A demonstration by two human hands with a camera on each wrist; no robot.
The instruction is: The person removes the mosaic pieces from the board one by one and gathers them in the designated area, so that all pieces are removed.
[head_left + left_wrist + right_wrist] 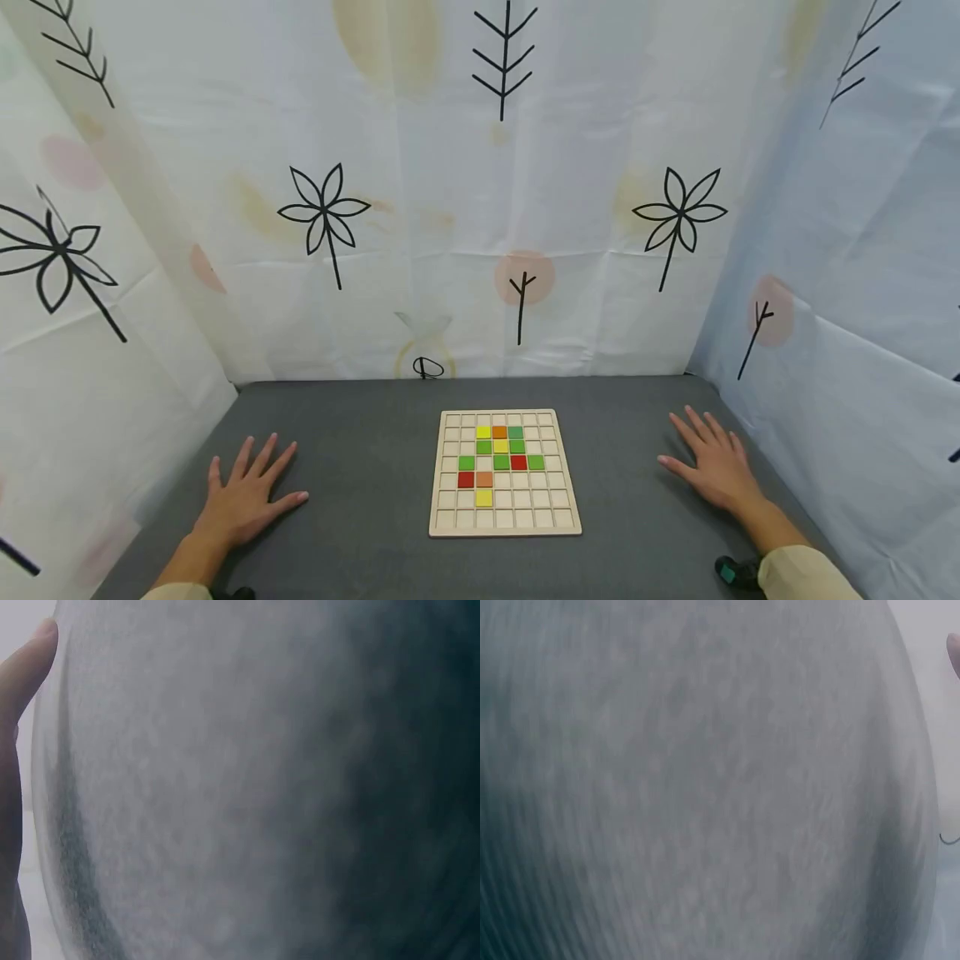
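Spreading wide, the fingers (262, 457) of the left hand (238, 507) and right hand (716, 471) are held apart — between the hands, on the grey worktop (360, 475), a gridded board (522, 499) is placed, partly filled with green, yellow, red and orange tiles (501, 462); beyond, a printed cloth (450, 167) is hung.

Grid brd (520, 480) blocks mid tbl (367, 467), w/ room btwn it & hands (238, 504) (715, 468).

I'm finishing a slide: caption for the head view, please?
Left hand and right hand spread either side of a wooden grid board holding coloured square tiles.
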